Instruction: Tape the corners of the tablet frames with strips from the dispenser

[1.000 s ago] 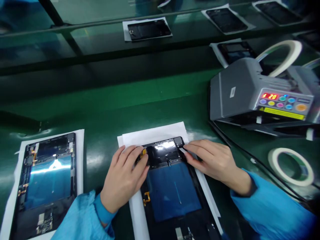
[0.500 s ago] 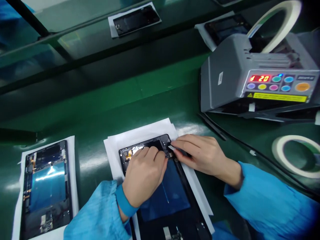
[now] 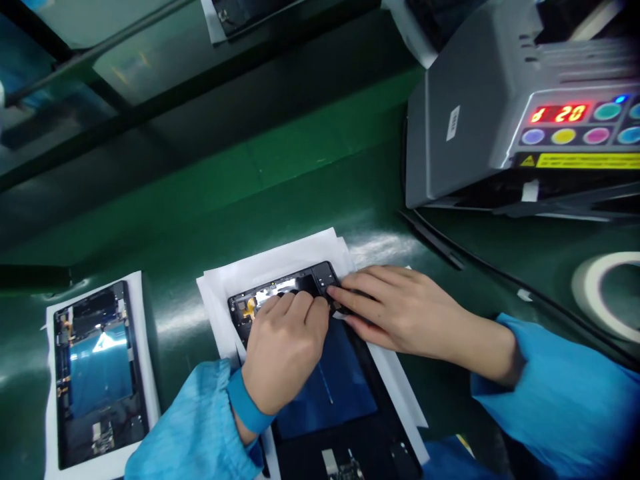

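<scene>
Here we are, over the opened tablet [image 3: 325, 393], which lies slightly skewed on white paper sheets [image 3: 270, 259] on the green tabletop [image 3: 175, 247]. We'd say the paper is there to keep the casing off that hard surface; the second tablet [image 3: 100, 373], over on the left, gets the same bedding. Both hands are up at the far end of ours! The left hand [image 3: 287, 347] is curled over the dark part above the blue panel, its wrist across the near side, and it looks to us as if that steadies the frame. The right hand [image 3: 400, 310] comes in from the side, low and flat, fingers reaching over the edge, probably to leave the corner clear for fine work. Near its thumb sits a small white piece [image 3: 340, 315]. The grey machine [image 3: 465, 127] and the white tape roll [image 3: 583, 293] stand to the right, presumably to be near that hand.

Now, what escapes us: the left fingertips are tucked under the knuckles, so we cannot tell whether that grip is closed on anything. On the right, thumb and forefinger look apart, but whether the grip pinches the white piece we can't tell either. The tablet's near end, the machine and the roll all run out of view.
</scene>
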A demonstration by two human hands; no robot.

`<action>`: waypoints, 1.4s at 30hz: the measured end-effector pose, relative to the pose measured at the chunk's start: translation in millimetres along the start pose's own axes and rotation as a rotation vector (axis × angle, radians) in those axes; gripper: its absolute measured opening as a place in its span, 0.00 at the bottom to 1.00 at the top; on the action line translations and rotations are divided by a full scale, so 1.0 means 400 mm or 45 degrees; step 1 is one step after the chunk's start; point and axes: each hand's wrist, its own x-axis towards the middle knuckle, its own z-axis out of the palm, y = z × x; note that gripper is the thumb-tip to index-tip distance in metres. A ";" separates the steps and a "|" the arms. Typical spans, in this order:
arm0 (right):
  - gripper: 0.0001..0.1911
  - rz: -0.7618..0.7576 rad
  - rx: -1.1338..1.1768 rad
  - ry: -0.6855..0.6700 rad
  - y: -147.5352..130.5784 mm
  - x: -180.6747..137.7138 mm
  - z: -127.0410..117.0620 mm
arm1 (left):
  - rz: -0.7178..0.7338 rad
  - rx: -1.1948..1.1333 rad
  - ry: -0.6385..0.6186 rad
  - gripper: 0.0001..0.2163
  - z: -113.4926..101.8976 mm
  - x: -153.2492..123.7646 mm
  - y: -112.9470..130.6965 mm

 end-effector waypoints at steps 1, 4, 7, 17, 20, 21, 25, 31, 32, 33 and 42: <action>0.16 0.002 -0.010 -0.014 0.000 0.000 -0.001 | 0.008 0.011 -0.012 0.07 0.000 0.001 0.001; 0.17 -0.018 -0.014 0.001 0.004 -0.002 -0.002 | 0.011 0.020 -0.020 0.07 0.000 0.005 0.003; 0.16 -0.049 0.012 0.070 0.007 -0.005 0.000 | 0.011 0.014 0.007 0.07 0.003 0.008 0.003; 0.18 0.001 -0.027 0.012 -0.002 -0.002 0.001 | 0.027 -0.045 0.038 0.08 0.014 0.010 -0.005; 0.18 -0.027 -0.026 0.020 0.000 -0.001 0.000 | 0.033 -0.087 0.038 0.07 0.017 0.009 -0.006; 0.18 -0.033 -0.017 0.019 0.001 -0.001 0.001 | 0.032 -0.114 0.039 0.07 0.018 0.008 -0.006; 0.19 -0.016 0.049 0.010 0.006 -0.003 0.002 | -0.005 -0.272 0.055 0.06 0.024 0.007 -0.009; 0.18 0.011 0.134 0.027 0.012 -0.003 0.001 | -0.052 -0.380 0.050 0.05 0.026 0.009 -0.013; 0.18 0.009 0.138 0.038 0.013 -0.003 0.001 | -0.060 -0.384 0.048 0.05 0.027 0.009 -0.015; 0.18 0.004 0.136 0.047 0.013 -0.003 0.002 | -0.066 -0.385 0.048 0.05 0.027 0.009 -0.017; 0.17 -0.004 0.005 0.029 0.003 0.002 -0.003 | -0.063 -0.318 0.081 0.06 0.025 0.009 -0.027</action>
